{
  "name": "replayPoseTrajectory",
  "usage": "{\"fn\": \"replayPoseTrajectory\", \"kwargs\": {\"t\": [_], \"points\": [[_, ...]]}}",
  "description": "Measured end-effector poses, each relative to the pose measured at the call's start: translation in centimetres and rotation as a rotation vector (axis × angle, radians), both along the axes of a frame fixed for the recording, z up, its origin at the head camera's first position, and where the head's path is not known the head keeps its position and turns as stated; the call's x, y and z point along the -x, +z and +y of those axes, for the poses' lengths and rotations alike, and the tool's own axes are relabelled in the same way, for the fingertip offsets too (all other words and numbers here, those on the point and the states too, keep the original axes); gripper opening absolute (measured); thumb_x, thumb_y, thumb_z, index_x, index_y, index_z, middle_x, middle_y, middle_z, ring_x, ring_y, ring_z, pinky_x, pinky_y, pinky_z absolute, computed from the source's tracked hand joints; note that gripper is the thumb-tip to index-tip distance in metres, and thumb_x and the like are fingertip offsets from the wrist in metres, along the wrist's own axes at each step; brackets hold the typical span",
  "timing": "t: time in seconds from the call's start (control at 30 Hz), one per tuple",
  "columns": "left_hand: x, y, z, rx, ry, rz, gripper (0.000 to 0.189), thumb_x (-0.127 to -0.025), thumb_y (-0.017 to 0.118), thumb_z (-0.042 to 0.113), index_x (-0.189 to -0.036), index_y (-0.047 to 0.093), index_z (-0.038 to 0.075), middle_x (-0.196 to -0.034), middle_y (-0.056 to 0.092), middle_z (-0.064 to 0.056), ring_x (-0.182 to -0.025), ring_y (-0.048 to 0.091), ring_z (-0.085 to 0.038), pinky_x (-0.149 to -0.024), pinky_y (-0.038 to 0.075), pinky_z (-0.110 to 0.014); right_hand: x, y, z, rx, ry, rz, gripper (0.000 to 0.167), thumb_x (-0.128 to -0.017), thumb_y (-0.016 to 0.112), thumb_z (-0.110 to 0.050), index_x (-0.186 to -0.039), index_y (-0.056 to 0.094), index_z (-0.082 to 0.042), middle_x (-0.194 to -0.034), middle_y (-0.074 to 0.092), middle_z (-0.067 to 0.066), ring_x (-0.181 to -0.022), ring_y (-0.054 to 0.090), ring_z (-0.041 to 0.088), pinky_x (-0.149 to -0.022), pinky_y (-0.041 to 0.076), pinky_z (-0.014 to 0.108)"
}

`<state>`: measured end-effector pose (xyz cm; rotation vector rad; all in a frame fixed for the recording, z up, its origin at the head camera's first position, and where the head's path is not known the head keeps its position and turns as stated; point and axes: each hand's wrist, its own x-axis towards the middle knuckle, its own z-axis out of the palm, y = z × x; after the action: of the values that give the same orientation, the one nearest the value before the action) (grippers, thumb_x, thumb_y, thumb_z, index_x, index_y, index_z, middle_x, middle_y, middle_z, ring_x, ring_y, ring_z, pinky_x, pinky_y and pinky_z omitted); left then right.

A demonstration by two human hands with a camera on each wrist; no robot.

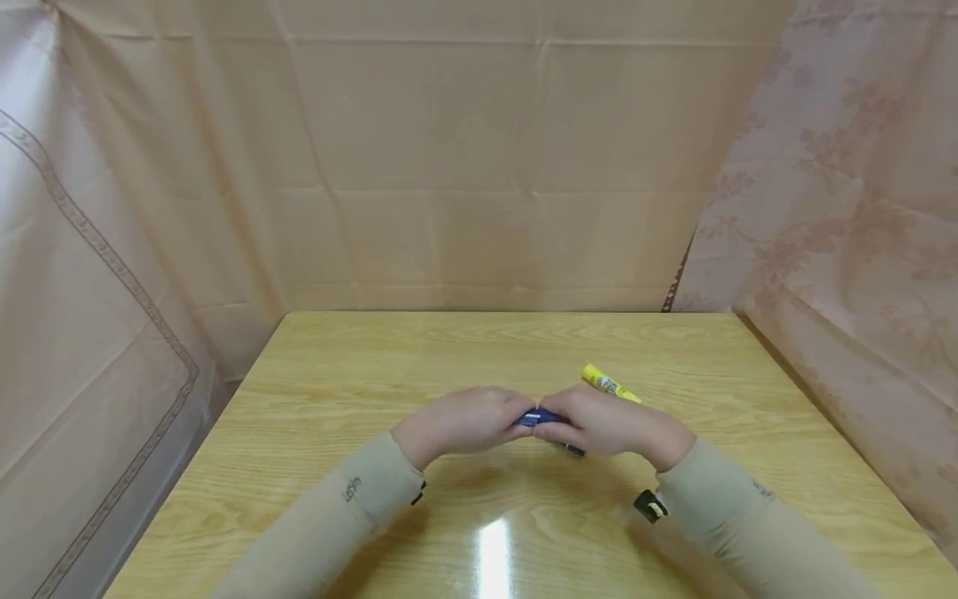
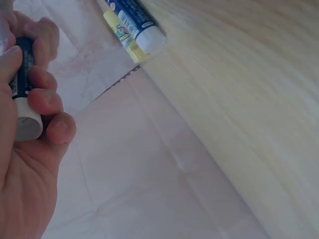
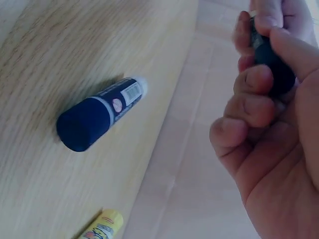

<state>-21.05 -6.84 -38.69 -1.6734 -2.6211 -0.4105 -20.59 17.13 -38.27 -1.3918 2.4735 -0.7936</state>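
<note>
Both hands hold one dark blue glue stick (image 1: 535, 418) between them, above the middle of the table. My left hand (image 1: 466, 423) grips its body, and the white base shows below the curled fingers in the left wrist view. The dark cap end is gripped by my right hand (image 1: 609, 418), fingers bent round it in the right wrist view. A second blue glue stick (image 3: 107, 112) lies on the table under the right hand, mostly hidden in the head view. Just beyond that hand is a yellow glue stick (image 1: 608, 383), lying on its side.
The wooden table (image 1: 359, 358) has a bright glare spot near its front. Pinkish cloth (image 1: 449, 166) hangs behind it and along both sides. A small black device (image 1: 649, 506) is at the right wrist, below the sleeve cuff.
</note>
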Motion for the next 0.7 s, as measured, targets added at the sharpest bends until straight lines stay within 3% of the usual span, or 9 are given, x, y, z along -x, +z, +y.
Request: {"fn": "replayPoseTrajectory", "kwargs": {"t": [0.2,0.43,0.7], "points": [[0.03,-0.02,0.04,0.015,0.019,-0.099,0.022,-0.110,0.046,0.033,-0.099,0.056,0.017,-0.087,0.058,0.009,-0.076,0.055,-0.003,-0.069,0.047,-0.018,-0.29,0.17,0.23,-0.018,0.015,0.073,0.028,-0.106,0.058,-0.029,-0.083,0.063,-0.014,-0.071,0.048,-0.016,-0.061,0.046,-0.002,-0.057,0.044,0.020],[0.14,-0.25,-0.09,0.008,-0.040,-0.204,0.018,-0.110,0.047,0.025,-0.105,0.058,0.012,-0.086,0.058,0.008,-0.072,0.054,-0.002,-0.066,0.046,-0.014,-0.73,-0.21,0.36,-0.005,0.035,0.219,0.022,-0.105,0.061,-0.026,-0.084,0.058,-0.020,-0.073,0.048,-0.016,-0.062,0.045,-0.003,-0.055,0.043,0.018],[0.78,-0.45,-0.19,-0.039,-0.071,-0.334,0.021,-0.111,0.045,0.027,-0.108,0.060,0.012,-0.093,0.068,-0.008,-0.072,0.055,-0.001,-0.066,0.048,-0.016,-0.67,-0.72,0.55,-0.016,0.048,0.572,0.021,-0.098,0.071,-0.024,-0.088,0.057,-0.014,-0.077,0.050,-0.011,-0.067,0.046,0.002,-0.058,0.044,0.020]]}}
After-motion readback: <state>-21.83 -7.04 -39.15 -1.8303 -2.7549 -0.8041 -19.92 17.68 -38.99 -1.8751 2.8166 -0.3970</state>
